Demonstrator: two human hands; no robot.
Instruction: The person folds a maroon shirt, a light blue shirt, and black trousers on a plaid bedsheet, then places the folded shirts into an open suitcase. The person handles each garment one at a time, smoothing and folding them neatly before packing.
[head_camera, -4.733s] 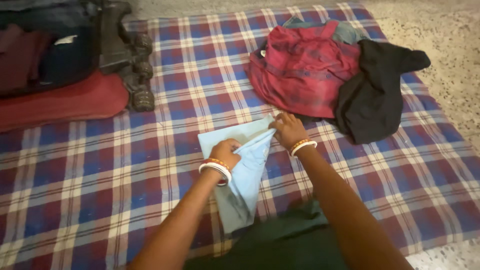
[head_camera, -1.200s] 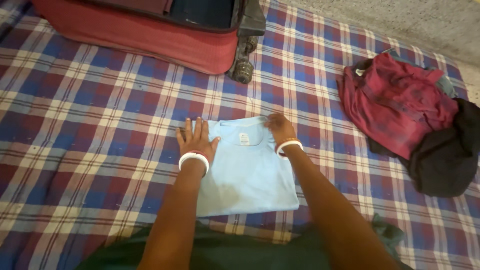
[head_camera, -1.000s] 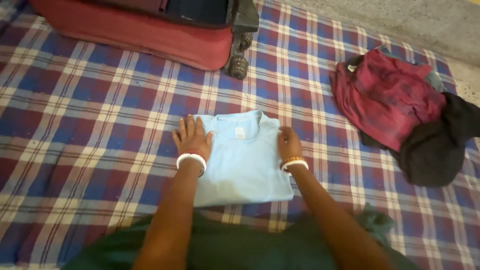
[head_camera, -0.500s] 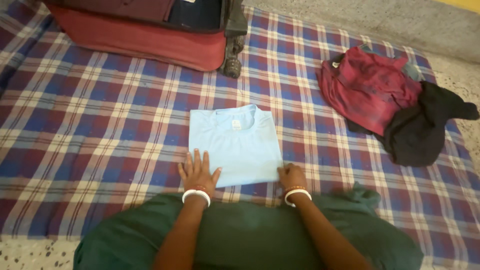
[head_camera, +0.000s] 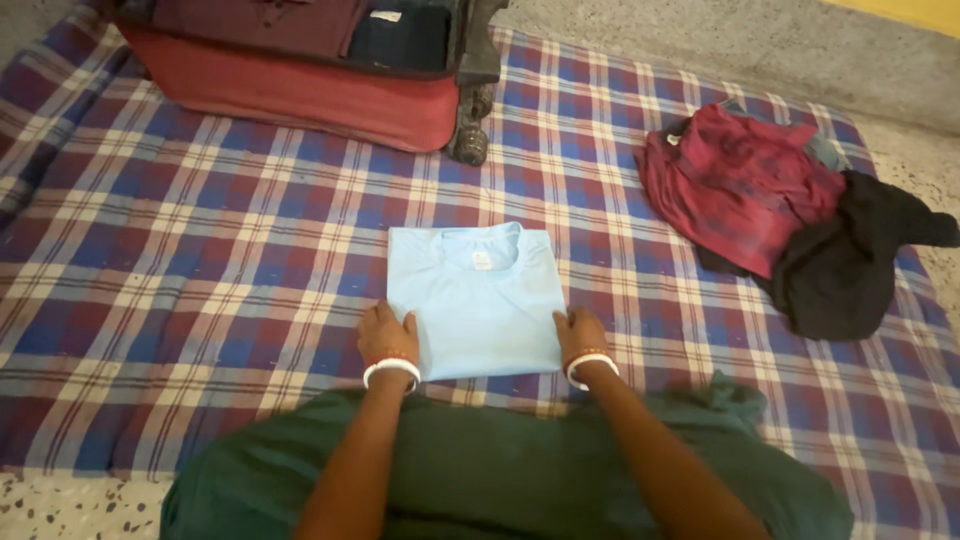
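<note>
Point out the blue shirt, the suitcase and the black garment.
Blue shirt (head_camera: 478, 310): head view, middle of the folded front.
Suitcase (head_camera: 300, 97): head view, red side wall.
Black garment (head_camera: 845, 262): head view, middle of the crumpled cloth.

Pale blue folded T-shirt (head_camera: 476, 300) mid-blanket; blue, red and cream plaid blanket (head_camera: 200, 250). Red suitcase (head_camera: 300, 90) at far left corner. Maroon checked shirt (head_camera: 740, 185) and black garment (head_camera: 850, 260) near right edge. White bangles (head_camera: 392, 369).
</note>
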